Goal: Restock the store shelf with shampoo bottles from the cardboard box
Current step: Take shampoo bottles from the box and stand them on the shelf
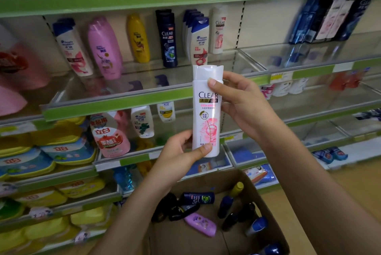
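Note:
Both my hands hold a white Clear shampoo bottle [207,110] with a pink label upright in front of the shelf. My left hand [181,152] grips its base and my right hand [237,100] grips its upper part just under the cap. Behind it, the glass shelf [115,103] with a green front strip carries a row of upright shampoo bottles, among them a matching white Clear bottle [219,31]. The open cardboard box [266,211] stands below my arms with several dark, blue, yellow and purple bottles lying inside.
Dark blue Clear bottle [169,38], a yellow bottle [138,38] and a pink bottle [104,47] stand on the same shelf. Yellow and blue detergent packs [51,151] fill the lower left shelves. Boxed dark products [329,17] stand at the upper right.

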`<state>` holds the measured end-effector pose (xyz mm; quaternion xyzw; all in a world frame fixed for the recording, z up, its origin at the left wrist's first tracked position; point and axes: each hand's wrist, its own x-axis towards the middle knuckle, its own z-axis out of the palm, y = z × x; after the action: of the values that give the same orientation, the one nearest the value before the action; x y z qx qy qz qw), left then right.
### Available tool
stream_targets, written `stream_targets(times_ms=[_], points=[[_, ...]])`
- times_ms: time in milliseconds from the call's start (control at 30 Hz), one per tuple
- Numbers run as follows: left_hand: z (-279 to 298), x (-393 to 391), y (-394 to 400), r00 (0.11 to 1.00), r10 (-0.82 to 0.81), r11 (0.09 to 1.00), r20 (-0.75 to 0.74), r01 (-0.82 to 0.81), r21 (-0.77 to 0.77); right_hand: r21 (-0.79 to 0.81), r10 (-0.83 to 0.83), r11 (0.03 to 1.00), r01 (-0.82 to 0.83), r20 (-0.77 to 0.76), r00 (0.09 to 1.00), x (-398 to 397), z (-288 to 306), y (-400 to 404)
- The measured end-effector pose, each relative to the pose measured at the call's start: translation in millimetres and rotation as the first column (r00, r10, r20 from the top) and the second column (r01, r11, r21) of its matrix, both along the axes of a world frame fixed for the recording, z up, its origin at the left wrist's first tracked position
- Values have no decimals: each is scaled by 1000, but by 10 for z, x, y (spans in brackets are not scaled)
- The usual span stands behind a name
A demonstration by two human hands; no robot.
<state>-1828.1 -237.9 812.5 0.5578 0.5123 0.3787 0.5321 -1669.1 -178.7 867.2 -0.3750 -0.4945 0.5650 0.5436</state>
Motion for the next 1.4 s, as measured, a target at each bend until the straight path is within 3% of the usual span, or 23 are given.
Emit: stream_targets(times_ms=[467, 800, 1400], points=[[308, 1788, 1463, 986, 125, 982, -110, -107, 157, 152, 61, 986, -62, 10, 998, 1575, 322, 1326], [361, 1874, 2238, 928, 296, 925, -224, -220, 310, 291, 138, 948, -132, 1, 990, 1691, 263, 2182], [189, 1800, 3215, 881, 339, 922, -328, -243, 300, 377, 156, 911, -169, 63, 986, 1475, -34, 3139]])
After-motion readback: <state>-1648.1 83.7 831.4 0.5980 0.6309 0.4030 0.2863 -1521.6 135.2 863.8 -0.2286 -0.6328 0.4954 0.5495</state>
